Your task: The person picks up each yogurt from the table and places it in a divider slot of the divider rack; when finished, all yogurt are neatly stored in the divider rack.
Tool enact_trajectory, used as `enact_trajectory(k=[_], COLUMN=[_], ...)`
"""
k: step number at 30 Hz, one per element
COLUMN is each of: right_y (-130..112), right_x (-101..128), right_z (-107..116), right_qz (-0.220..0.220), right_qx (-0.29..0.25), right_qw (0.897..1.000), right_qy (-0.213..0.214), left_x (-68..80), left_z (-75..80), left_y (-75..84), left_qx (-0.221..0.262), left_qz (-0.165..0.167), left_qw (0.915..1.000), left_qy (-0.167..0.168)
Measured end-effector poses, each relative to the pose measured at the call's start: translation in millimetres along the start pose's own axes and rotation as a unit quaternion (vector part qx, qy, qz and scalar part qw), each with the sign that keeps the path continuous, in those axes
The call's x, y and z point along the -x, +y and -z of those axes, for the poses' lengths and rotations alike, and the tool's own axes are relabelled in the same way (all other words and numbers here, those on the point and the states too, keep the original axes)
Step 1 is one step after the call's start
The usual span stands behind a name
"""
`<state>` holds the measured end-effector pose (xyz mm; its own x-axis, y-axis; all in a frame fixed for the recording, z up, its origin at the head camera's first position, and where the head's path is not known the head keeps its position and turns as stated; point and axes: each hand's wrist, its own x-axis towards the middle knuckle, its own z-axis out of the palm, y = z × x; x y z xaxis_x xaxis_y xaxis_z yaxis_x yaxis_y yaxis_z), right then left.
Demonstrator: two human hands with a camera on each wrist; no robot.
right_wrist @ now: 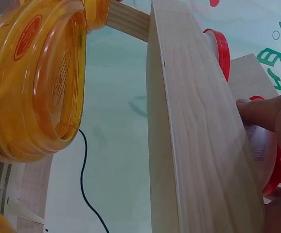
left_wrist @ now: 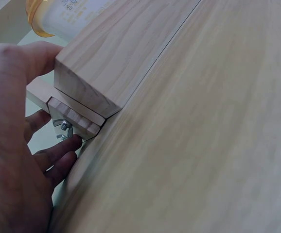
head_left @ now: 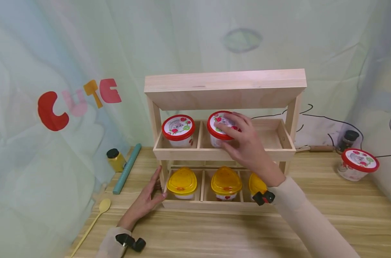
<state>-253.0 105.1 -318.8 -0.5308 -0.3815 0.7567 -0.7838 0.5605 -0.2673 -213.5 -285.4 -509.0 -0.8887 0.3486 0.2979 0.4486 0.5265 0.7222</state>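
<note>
Nearest to me, my left hand [head_left: 143, 200] lies on the pale wood-grain table [head_left: 344, 222] with its fingers relaxed and spread against the lower left corner of the two-tier pale wooden rack [head_left: 224, 89]. It grips nothing. My left wrist view shows the thumb along the rack's front edge and the fingertips [left_wrist: 58, 153] beside a small metal wing nut [left_wrist: 62, 127] at the base. Most of that view is blurred table.

In the rack's lower tier sit three clear tubs with rounded yellow lids [head_left: 182, 181]. My right forearm covers most of the rightmost one, so I see only part of its lid. In the right wrist view one yellow lid fills the left edge, cut off by the frame.

My right hand [head_left: 244, 143] reaches into the upper tier. Its fingers curl over the round red-rimmed lid of a clear tub [head_left: 218, 123] in the middle compartment and hold it from above. My hand hides the right side of this tub, and the rack's front board hides its base. A matching red-lidded tub [head_left: 178, 129] stands in the left compartment. The right compartment lies partly behind my hand.

Farther right on the table stands a third red-lidded tub [head_left: 358, 164], well apart.
</note>
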Motion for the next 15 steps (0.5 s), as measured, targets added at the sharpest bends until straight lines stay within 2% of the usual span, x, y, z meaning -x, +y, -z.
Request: enact_trajectory(k=[9, 15], right_y=[-2.1, 1.0], right_x=[-1.7, -1.9], right_z=[-1.1, 0.4], right_qz=[-0.031, -0.025], right_qx=[0.023, 0.018], right_qw=[0.997, 0.996], right_qy=[-0.059, -0.079], left_x=[0.4, 0.1], left_z=[0.2, 0.0], left_y=[-0.9, -0.4], left_qx=[0.004, 0.005], left_qz=[0.001, -0.006], left_qw=[1.0, 1.0], left_qy=[0.0, 0.001])
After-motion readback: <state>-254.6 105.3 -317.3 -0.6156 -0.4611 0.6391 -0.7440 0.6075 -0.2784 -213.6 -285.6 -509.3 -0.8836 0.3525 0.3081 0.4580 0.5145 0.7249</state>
